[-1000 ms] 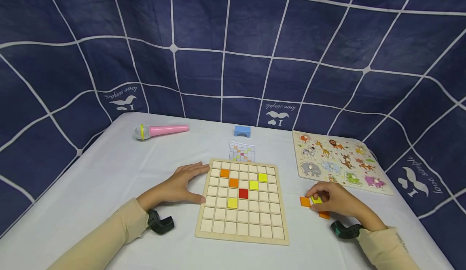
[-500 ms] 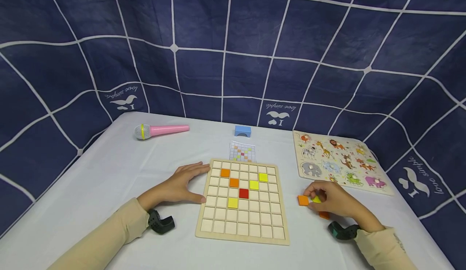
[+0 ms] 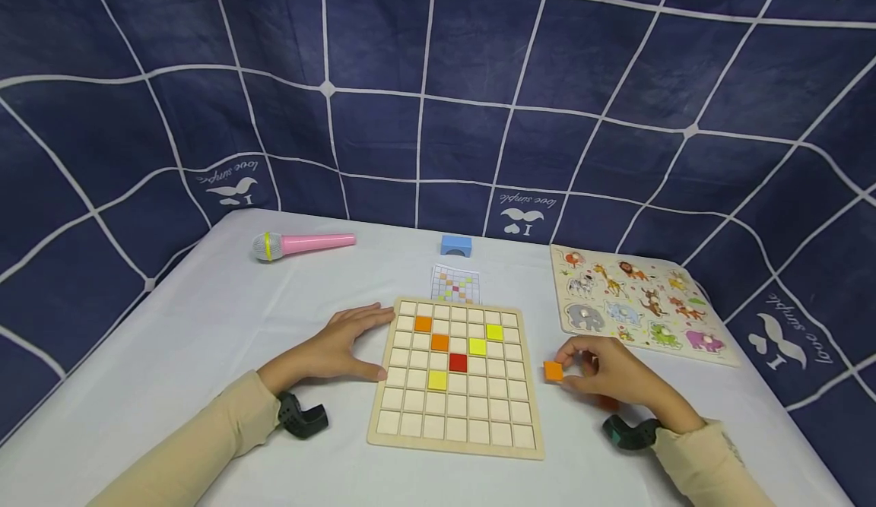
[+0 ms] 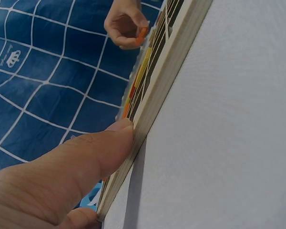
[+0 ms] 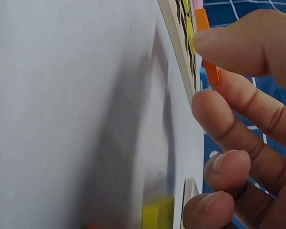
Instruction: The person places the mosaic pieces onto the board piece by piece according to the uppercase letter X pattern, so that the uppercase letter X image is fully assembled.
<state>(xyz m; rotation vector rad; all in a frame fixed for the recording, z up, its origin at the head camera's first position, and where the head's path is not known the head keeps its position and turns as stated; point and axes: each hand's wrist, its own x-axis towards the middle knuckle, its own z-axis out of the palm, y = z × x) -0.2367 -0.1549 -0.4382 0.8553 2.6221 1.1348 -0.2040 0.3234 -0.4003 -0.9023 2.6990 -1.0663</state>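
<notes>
Lifted off the white table since a second ago, the orange tile now rides pinched in the right hand toward the grid board, probably for placing, while the flat, relaxed left hand steadies its edge.
</notes>
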